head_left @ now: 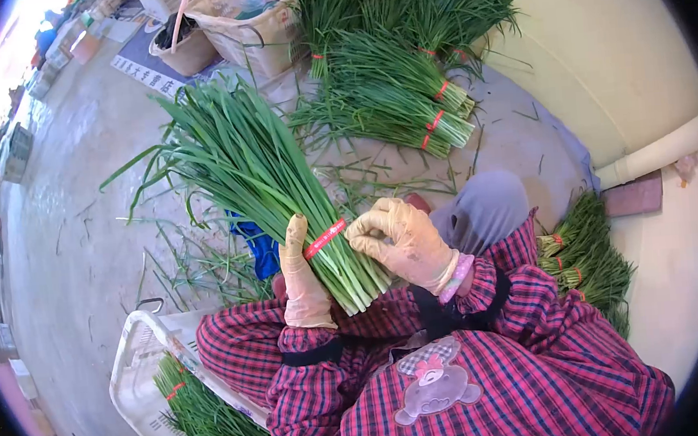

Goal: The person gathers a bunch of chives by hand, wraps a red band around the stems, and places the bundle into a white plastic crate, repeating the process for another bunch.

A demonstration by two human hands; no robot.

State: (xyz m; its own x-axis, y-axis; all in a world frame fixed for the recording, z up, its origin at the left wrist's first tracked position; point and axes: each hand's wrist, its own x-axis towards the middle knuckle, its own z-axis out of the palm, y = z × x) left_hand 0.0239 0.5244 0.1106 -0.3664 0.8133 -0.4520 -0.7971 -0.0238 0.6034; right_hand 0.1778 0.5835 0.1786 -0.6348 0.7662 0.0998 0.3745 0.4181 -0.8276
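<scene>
currently grips a bunch of green leafy stalks point(246, 164) in the left hand point(305, 287), beyond and to the right of the white crate point(142, 349). wraps that hand closed around the side of the bunch nearer the crate, with the thumb on top beside the end of a red band point(325, 239) and the fingers hidden beneath. points the leaf tips away past the crate and the pale cut ends point(361, 289) well to the right of it, back toward the body. bends the fingers of the right hand point(404, 242) at the other end of the band, on the side farther from the crate, in a narrow curl; cannot tell whether pinching the band's tip or only resting against the stalks. wears pale yellowish gloves point(430, 257) on both hands and a pink and navy checked garment point(502, 394) with a bear-shaped patch point(440, 387), directly right of the crate. has more banded stalks point(218, 429) lying inside the crate, a large heap of banded bundles point(403, 70) well beyond and to the right of it, and a smaller stack point(595, 268) far to its right. has loose leaves point(181, 268) strewn on the floor point(64, 240) just beyond the crate, with something blue point(264, 253) near them, partly hidden behind the bunch. also has a cream basket point(270, 44) and a smaller tub point(186, 57) far beyond the crate.
</scene>
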